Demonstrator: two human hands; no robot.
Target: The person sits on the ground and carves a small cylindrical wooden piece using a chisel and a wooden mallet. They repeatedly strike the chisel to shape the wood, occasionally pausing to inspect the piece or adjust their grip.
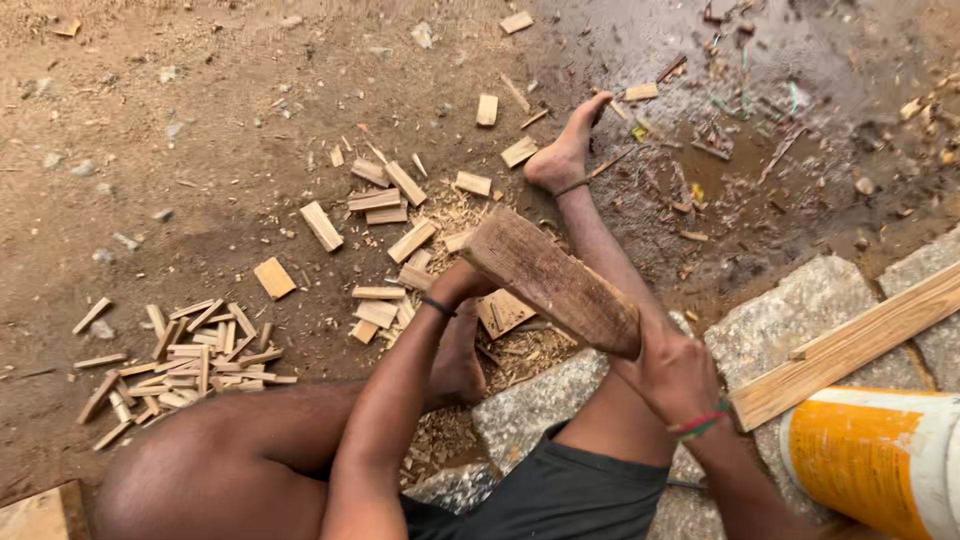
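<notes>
**Gripping a wooden club above small wood pieces**

Looking down through the head camera, I see my right hand with its fingers wrapped tightly around the narrow end of a heavy wooden club. The club rises from these fingers up and to the left, tilted, and its broad end is above my left hand. The left hand is low, near the ground; its fingers are hidden behind the club, so I cannot tell whether they are pressed together or pinching something. Just beside the left fingers, on the right, a flat wood block lies on shavings.

To the left of both hands, cut wood pieces are scattered on the dirt ground, and further left is a denser heap of thin sticks. Beyond the club my bare foot rests on the ground. To the right of the right fingers, a long plank lies on stone slabs, touching an orange and white barrel.
</notes>
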